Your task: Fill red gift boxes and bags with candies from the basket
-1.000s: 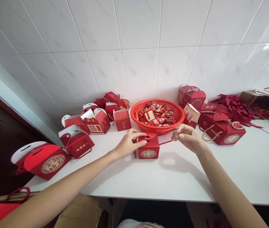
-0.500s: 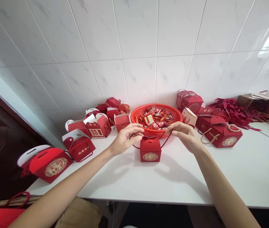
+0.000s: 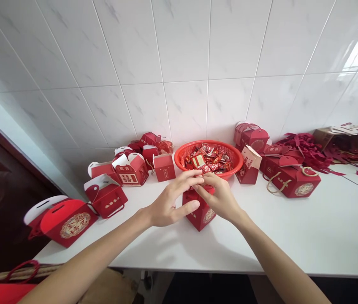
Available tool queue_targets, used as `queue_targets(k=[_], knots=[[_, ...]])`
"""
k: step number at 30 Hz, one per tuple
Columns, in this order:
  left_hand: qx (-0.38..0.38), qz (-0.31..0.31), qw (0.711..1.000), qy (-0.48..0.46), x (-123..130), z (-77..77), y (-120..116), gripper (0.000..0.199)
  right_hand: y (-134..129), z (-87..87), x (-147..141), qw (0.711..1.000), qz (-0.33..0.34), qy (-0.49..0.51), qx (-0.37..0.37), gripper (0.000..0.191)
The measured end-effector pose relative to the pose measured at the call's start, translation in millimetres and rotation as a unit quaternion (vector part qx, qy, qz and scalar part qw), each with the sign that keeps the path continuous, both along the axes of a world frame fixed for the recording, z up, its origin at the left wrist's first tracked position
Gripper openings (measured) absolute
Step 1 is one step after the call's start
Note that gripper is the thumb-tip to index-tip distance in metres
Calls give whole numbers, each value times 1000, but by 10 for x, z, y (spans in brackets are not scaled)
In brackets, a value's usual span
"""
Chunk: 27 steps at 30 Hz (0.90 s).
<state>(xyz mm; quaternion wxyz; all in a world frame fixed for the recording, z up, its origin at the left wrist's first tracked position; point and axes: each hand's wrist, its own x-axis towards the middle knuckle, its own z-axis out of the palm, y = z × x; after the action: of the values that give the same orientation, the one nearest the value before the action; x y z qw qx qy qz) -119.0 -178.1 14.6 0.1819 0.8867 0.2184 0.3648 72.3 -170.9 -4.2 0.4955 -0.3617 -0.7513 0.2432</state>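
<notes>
A small red gift box (image 3: 199,215) with a gold round emblem stands on the white table, turned so that one corner faces me. Over its top, my left hand (image 3: 175,198) has its fingers stretched out and its thumb apart. My right hand (image 3: 218,196) bends over the right side of the box top, thumb and fingers close together, its fingertips meeting those of my left hand. What my right fingers hold is too small to make out. The box's top and cord are mostly hidden. Right behind is a red basket (image 3: 236,164) of wrapped candies (image 3: 212,158).
Open red boxes (image 3: 74,223) stand along the left. More red boxes (image 3: 302,181) with cord handles are at the right, near dark red ribbons (image 3: 305,145) and a cardboard box (image 3: 327,137). A tiled wall (image 3: 185,109) rises behind the table (image 3: 277,236).
Both hands have come together over the box from either side, where they were apart at the cord. The box has turned from facing me squarely to showing a corner.
</notes>
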Motion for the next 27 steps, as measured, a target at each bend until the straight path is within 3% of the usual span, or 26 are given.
queue_targets(k=[4,9,14,22,27], knots=[[8,13,1000,-9,-24,-43,11,47,-53,54,85,997,-30,66,4,21],[22,37,999,-30,-53,-82,42,37,-194,208,416,987,-81,141,0,21],[-10,53,998,11,-46,-88,50,26,-319,311,893,961,-198,192,15,18],[-82,19,993,82,11,-166,68,19,-306,262,1674,912,-351,212,35,19],[-101,7,989,106,31,-201,85,20,-222,282,1924,884,-396,238,72,12]])
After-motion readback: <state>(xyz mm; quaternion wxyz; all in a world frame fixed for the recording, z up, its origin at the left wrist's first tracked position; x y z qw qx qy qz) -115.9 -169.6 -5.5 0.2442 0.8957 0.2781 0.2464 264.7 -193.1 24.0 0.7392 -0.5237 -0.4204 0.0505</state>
